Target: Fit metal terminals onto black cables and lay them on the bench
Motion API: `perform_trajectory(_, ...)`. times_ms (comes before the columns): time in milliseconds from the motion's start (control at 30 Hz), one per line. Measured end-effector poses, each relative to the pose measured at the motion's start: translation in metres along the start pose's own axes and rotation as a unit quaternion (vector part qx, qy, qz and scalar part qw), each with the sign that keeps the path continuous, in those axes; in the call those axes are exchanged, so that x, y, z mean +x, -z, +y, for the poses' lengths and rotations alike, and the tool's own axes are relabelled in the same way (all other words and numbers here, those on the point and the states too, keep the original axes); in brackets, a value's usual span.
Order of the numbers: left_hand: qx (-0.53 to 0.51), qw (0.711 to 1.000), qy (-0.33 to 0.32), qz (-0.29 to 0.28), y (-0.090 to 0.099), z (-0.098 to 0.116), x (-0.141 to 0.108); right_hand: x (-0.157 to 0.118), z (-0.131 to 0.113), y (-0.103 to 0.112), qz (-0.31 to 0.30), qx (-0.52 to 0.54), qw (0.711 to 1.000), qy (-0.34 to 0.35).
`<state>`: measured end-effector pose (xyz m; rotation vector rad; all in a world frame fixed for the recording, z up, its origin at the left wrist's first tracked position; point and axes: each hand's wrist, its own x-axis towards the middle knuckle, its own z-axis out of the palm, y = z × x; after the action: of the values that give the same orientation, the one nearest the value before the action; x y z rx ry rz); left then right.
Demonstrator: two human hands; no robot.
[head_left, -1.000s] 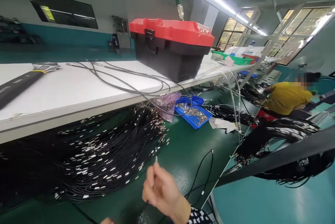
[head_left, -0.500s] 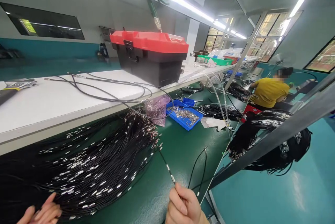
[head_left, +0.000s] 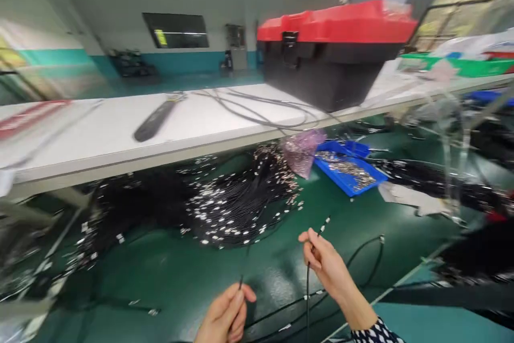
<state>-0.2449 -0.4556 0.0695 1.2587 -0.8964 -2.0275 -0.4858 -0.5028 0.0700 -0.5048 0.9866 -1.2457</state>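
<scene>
My right hand [head_left: 328,265] pinches a thin black cable [head_left: 308,295] near its end. The cable's tip, with a white mark, sticks up past my fingers, and its length hangs down below. Lower and to the left, my left hand [head_left: 228,313] is closed on another dark cable end [head_left: 241,282], which pokes out above the thumb. Beyond both hands lies a large bundle of black cables [head_left: 241,198] with many white tags and metal ends. More black cable [head_left: 281,308] runs along the green bench between and below my hands.
A white shelf [head_left: 225,126] spans the bench, carrying a red-and-black toolbox [head_left: 321,59] and a dark-handled tool [head_left: 155,121]. Under it sit a pinkish plastic bag [head_left: 301,150] and a blue tray [head_left: 349,188] of small metal parts. A white cloth or glove [head_left: 413,197] lies right of the tray.
The view has swung left. My left hand came from the cable bundle toward my right hand and now holds a cable end. My right hand still holds a cable, its end now tilted up to the right.
</scene>
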Motion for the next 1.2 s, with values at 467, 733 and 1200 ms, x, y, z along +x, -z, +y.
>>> perform_trajectory(467, 0.400, 0.914, -0.054, 0.035, 0.029, 0.017, -0.028, 0.022, 0.016, -0.105, -0.168, -0.154, 0.973, 0.029)
perform_trajectory(733, 0.337, 0.922, -0.147, 0.121, 0.034, 0.065, -0.040, -0.027, 0.068, -0.095, -0.219, -0.196, 0.955, -0.029)
perform_trajectory(1200, 0.141, 0.951, -0.221, 0.164, -0.038, 0.098, -0.062, -0.053, 0.018, -0.098, -0.175, -0.168, 0.970, -0.022)
